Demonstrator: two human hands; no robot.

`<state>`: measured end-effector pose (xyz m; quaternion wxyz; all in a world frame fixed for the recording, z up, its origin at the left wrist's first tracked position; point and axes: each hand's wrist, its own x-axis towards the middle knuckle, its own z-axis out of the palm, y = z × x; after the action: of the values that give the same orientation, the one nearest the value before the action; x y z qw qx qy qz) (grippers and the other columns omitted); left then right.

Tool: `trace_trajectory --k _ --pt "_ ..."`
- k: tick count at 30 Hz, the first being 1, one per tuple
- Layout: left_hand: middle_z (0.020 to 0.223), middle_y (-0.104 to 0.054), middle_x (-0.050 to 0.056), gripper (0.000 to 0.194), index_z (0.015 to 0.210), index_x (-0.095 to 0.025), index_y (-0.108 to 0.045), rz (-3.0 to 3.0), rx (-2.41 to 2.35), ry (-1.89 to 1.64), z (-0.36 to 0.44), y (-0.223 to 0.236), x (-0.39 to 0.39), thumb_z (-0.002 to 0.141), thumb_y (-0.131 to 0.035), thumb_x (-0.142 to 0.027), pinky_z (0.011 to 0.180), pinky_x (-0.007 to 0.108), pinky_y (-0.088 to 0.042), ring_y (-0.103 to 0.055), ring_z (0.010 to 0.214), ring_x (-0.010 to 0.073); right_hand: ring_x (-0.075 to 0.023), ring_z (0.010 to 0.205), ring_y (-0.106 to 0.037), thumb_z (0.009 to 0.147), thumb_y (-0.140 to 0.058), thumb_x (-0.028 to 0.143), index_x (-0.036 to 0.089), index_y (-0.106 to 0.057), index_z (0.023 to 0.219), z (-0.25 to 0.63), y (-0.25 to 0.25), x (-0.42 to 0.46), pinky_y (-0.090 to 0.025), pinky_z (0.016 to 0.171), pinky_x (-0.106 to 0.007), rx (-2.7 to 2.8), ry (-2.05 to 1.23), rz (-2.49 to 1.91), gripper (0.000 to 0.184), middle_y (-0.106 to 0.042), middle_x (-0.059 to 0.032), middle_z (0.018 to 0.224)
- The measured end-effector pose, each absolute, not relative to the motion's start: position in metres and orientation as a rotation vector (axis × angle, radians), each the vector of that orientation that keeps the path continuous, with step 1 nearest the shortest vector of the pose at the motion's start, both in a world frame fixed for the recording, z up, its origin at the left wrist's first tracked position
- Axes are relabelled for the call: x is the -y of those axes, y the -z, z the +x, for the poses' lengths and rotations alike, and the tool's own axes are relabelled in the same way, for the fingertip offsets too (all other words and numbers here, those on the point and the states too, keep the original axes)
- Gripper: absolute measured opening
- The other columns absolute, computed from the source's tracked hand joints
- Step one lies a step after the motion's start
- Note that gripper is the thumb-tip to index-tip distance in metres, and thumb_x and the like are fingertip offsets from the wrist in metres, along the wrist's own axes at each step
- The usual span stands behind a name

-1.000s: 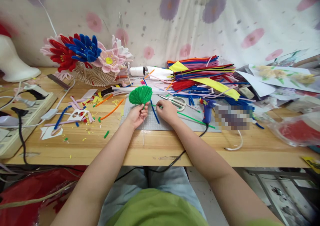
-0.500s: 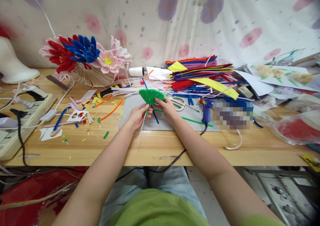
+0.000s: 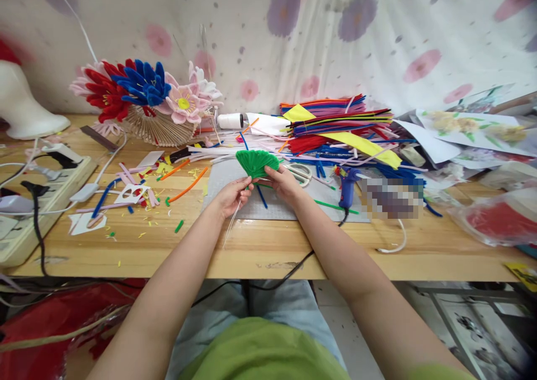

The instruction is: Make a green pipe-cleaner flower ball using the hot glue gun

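Pipe cleaners (image 3: 344, 123) and a glue gun (image 3: 347, 190) mark a craft workspace.

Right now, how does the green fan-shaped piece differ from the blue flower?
The green piece is held by the left hand and right hand; the blue flower is untouched, between a red flower and a pink flower. The green piece forms one ridged fan, while the blue flower has separate long petals. Both look fuzzy.
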<state>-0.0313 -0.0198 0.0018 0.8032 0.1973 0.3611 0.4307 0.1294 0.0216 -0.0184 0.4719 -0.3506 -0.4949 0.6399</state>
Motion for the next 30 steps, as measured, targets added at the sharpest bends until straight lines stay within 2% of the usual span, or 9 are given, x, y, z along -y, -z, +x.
trace_trajectory --k 4,7,11,14,21,24,27,30 --pt "0.052 -0.039 -0.004 0.025 0.078 -0.008 -0.055 0.271 -0.693 -0.921 -0.032 0.001 0.017 0.091 -0.035 -0.015 0.028 0.007 -0.019 -0.029 0.034 -0.0008 -0.0165 0.092 -0.058 0.056 -0.075 0.043 0.022 -0.058 0.089 0.130 0.015 -0.023 -0.045 0.087 -0.033 1.384 -1.254 -0.915 0.043 -0.064 0.0002 0.092" --pt "0.052 -0.037 -0.004 0.024 0.078 -0.009 -0.053 0.260 -0.689 -0.903 -0.032 0.002 0.017 0.091 -0.033 -0.013 0.027 0.007 -0.016 -0.028 0.034 0.0001 -0.0154 0.091 -0.056 0.056 -0.074 0.041 0.021 -0.058 0.089 0.126 0.013 -0.023 -0.042 0.088 -0.031 1.485 -1.013 -0.915 0.042 -0.062 0.0010 0.091" --pt "0.054 -0.038 -0.005 0.019 0.081 -0.009 -0.052 0.242 -0.660 -0.875 -0.031 0.001 0.020 0.090 -0.036 -0.011 0.026 0.007 -0.013 -0.026 0.033 -0.0006 -0.0152 0.079 -0.056 0.060 -0.070 0.047 0.020 -0.059 0.083 0.123 0.015 -0.024 -0.045 0.079 -0.030 1.493 -1.066 -0.963 0.038 -0.062 0.0012 0.080" --pt "0.053 -0.039 -0.005 0.021 0.081 -0.009 -0.052 0.198 -0.633 -0.871 -0.031 0.000 0.021 0.092 -0.034 -0.012 0.025 0.008 -0.011 -0.024 0.032 -0.0007 -0.0154 0.078 -0.057 0.061 -0.069 0.048 0.019 -0.059 0.082 0.122 0.021 -0.026 -0.045 0.079 -0.031 1.470 -1.137 -0.956 0.037 -0.063 0.0009 0.079" --pt "0.052 -0.042 -0.005 0.021 0.083 -0.008 -0.051 0.071 -0.590 -1.030 -0.039 0.003 0.013 0.092 -0.032 -0.011 0.025 0.009 -0.012 -0.023 0.031 -0.0007 -0.0178 0.098 -0.056 0.060 -0.070 0.047 0.022 -0.049 0.108 0.135 0.015 -0.026 -0.044 0.087 -0.034 1.493 -0.945 -1.118 0.058 -0.060 -0.0063 0.105" --pt "0.050 -0.043 -0.005 0.024 0.078 -0.009 -0.049 0.015 -0.611 -1.111 -0.044 0.004 0.008 0.092 -0.031 -0.011 0.025 0.009 -0.012 -0.021 0.031 -0.0008 -0.0178 0.087 -0.058 0.064 -0.066 0.049 0.019 -0.055 0.097 0.162 -0.006 -0.012 -0.045 0.081 -0.035 1.705 -0.947 -1.260 0.047 -0.062 -0.0069 0.096" --pt "0.050 -0.042 -0.005 0.025 0.074 -0.010 -0.048 -0.005 -0.624 -1.154 -0.045 0.005 0.008 0.092 -0.031 -0.011 0.025 0.009 -0.012 -0.020 0.031 -0.0009 -0.0163 0.076 -0.058 0.066 -0.063 0.052 0.019 -0.060 0.087 0.206 -0.032 0.012 -0.045 0.073 -0.031 2.094 -1.182 -1.359 0.039 -0.064 -0.0043 0.085" --pt "0.050 -0.042 -0.005 0.024 0.074 -0.010 -0.048 0.022 -0.633 -1.168 -0.041 0.003 0.009 0.092 -0.032 -0.011 0.025 0.009 -0.012 -0.021 0.031 -0.0010 -0.0164 0.065 -0.057 0.069 -0.057 0.058 0.019 -0.058 0.071 0.256 -0.044 0.035 -0.044 0.062 -0.030 2.171 -1.349 -1.701 0.039 -0.062 -0.0047 0.070"
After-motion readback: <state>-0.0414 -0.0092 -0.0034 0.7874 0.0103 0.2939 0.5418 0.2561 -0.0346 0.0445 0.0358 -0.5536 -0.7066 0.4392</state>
